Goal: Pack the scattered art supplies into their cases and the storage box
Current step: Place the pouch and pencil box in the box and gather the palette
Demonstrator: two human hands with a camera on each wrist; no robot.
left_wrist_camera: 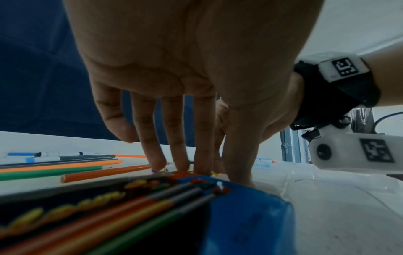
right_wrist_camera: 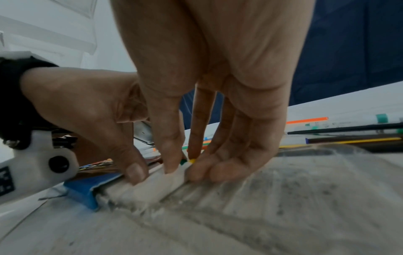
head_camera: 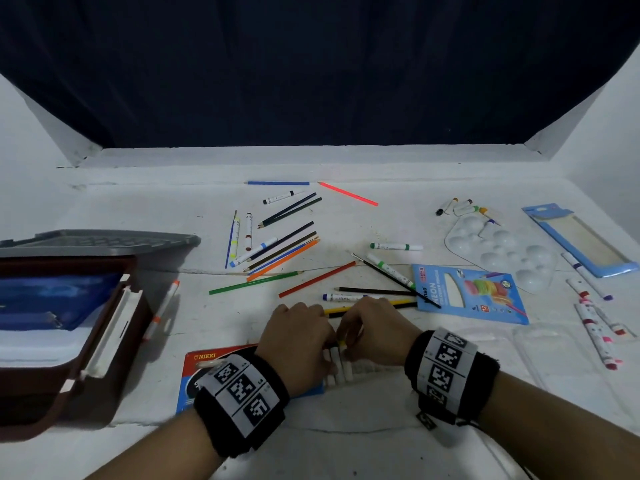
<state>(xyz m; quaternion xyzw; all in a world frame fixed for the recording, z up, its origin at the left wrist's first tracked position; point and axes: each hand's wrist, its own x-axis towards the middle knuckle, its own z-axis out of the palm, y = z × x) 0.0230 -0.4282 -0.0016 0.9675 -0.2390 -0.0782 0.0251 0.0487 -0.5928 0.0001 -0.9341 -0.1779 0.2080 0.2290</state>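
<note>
The right hand (head_camera: 375, 329) pinches a yellow-tipped marker (head_camera: 342, 342) between thumb and fingertips; the left hand (head_camera: 298, 336) presses straight fingers (left_wrist_camera: 150, 146) on the markers (head_camera: 337, 367) beneath.

Black wristbands (head_camera: 242, 396) with white panels of black square codes, white camera mounts (left_wrist_camera: 344, 155) beneath
</note>
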